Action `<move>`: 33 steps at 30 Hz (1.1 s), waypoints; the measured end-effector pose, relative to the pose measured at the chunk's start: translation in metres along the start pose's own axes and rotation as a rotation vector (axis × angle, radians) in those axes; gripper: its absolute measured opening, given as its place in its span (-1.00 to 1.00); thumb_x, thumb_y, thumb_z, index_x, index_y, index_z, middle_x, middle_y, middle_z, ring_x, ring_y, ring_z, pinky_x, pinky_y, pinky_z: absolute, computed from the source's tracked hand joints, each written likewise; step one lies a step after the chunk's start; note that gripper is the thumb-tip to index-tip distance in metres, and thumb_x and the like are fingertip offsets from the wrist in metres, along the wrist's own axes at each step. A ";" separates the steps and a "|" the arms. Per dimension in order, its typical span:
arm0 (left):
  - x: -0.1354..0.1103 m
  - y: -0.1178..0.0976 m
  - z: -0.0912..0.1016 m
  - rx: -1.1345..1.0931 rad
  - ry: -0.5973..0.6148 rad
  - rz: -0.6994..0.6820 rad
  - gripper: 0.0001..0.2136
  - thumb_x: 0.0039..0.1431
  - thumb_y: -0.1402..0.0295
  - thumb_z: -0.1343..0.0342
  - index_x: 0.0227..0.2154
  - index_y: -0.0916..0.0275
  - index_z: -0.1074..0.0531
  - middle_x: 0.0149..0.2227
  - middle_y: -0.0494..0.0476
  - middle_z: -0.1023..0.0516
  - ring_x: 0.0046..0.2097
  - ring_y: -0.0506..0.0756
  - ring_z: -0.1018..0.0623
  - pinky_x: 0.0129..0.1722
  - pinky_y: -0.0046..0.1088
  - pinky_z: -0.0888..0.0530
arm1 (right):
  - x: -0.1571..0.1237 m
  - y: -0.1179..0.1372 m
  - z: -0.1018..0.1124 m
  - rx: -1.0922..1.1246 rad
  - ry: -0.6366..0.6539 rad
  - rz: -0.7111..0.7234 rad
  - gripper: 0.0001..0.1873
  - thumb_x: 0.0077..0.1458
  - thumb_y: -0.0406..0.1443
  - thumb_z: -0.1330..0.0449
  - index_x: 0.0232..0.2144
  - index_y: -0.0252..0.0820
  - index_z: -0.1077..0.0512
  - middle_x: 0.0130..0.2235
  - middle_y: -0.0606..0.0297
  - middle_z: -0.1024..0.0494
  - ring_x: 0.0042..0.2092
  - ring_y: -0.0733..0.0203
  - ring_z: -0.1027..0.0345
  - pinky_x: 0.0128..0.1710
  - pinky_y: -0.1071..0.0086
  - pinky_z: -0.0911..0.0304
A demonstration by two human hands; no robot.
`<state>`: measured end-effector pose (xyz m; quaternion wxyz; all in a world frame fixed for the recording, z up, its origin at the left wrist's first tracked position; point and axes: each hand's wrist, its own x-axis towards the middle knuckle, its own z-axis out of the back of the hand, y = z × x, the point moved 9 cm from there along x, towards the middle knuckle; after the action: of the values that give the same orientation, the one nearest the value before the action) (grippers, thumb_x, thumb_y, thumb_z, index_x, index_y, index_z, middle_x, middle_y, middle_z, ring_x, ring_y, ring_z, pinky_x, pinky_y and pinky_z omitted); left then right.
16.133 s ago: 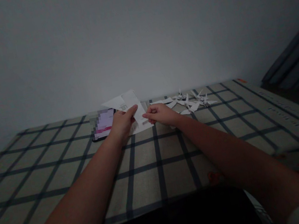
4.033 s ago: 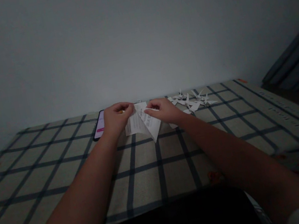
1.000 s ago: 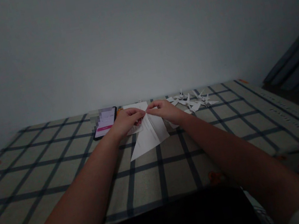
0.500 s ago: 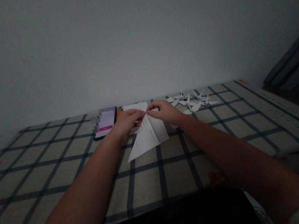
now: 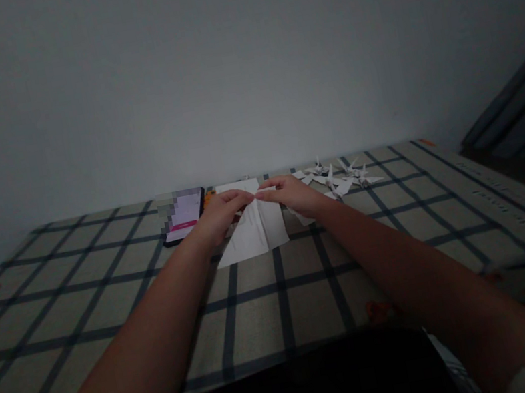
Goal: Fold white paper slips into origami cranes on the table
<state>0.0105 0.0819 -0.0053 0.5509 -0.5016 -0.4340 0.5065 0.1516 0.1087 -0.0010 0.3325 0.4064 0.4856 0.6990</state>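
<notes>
A creased white sheet of paper (image 5: 253, 232) hangs from the fingertips of both hands, its lower edge toward me above the checked cloth. My left hand (image 5: 225, 215) pinches its top from the left, fingers closed. From the right, my right hand (image 5: 293, 195) pinches the same spot, and the two sets of fingertips nearly meet. A crease runs down the sheet below them. The fingers partly hide the paper's upper part. Behind the hands lies more white paper (image 5: 235, 188), flat on the cloth.
A phone (image 5: 185, 217) with a lit screen lies left of my left hand. Several folded paper cranes (image 5: 334, 182) are grouped beyond my right hand. The checked tablecloth (image 5: 282, 308) covers the table, which meets a plain wall (image 5: 242, 78) at the back.
The sheet's lower edge has swung up and away from me, and its pointed left corner sits higher. Both hands keep their pinch in nearly the same place.
</notes>
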 end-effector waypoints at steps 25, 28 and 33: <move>0.002 -0.003 0.007 0.049 -0.098 -0.068 -0.74 -0.18 0.19 -0.30 -0.46 0.28 -0.55 -0.55 0.02 -0.46 -0.55 -0.04 -0.29 -0.54 -0.48 -0.15 | -0.002 0.003 0.001 0.007 -0.031 -0.013 -0.72 0.01 -0.17 -0.32 -0.28 -0.25 -0.55 -0.24 0.21 -0.59 -0.29 0.26 -0.39 -0.28 0.39 -0.27; 0.000 -0.008 0.006 0.063 -0.100 -0.094 -0.74 -0.18 0.17 -0.30 -0.49 0.27 -0.54 -0.61 -0.03 -0.38 -0.57 -0.05 -0.22 -0.55 -0.47 -0.10 | -0.002 0.003 0.001 0.000 -0.022 -0.012 -0.70 0.01 -0.15 -0.32 -0.26 -0.24 -0.55 -0.24 0.21 -0.59 -0.28 0.26 -0.40 -0.28 0.39 -0.27; 0.003 -0.009 0.008 0.128 -0.139 -0.167 -0.75 -0.15 0.15 -0.28 -0.50 0.25 -0.55 -0.66 -0.03 -0.33 -0.57 -0.03 -0.23 -0.55 -0.47 -0.13 | -0.002 0.011 0.004 -0.170 -0.052 0.064 -0.69 0.03 -0.11 -0.29 -0.30 -0.26 -0.54 -0.28 0.24 -0.57 -0.30 0.26 -0.35 -0.28 0.38 -0.23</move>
<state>0.0043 0.0860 0.0049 0.5906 -0.3914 -0.4782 0.5190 0.1553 0.1047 0.0097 0.3557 0.4102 0.4025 0.7370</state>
